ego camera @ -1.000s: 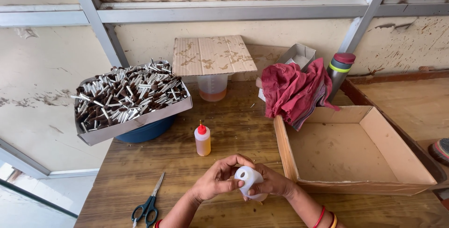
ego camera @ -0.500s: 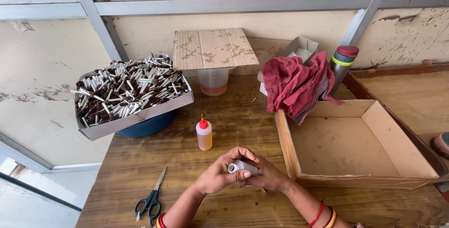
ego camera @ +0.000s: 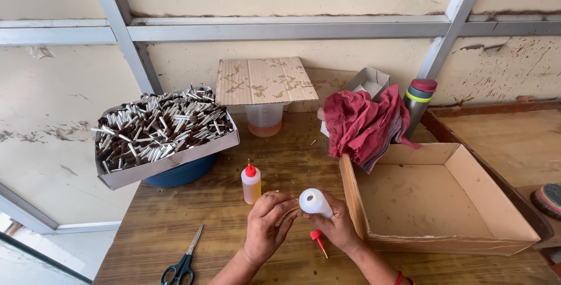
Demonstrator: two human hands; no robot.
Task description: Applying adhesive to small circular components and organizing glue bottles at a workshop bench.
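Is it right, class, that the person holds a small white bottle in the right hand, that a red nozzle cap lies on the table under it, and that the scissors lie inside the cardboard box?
Not quite. The scissors lie on the wooden table, left of the hands, not inside the cardboard box, as the head view shows. The right hand does hold the white bottle, and the red nozzle cap lies below it.

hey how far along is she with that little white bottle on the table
Looks done: the red nozzle cap is off, lying on the wooden table. In hand: the right hand holds the white bottle, open mouth toward the camera, left hand beside it. Left: the cap is not yet back on; the cardboard box looks empty, and the tray of small tubes is full.
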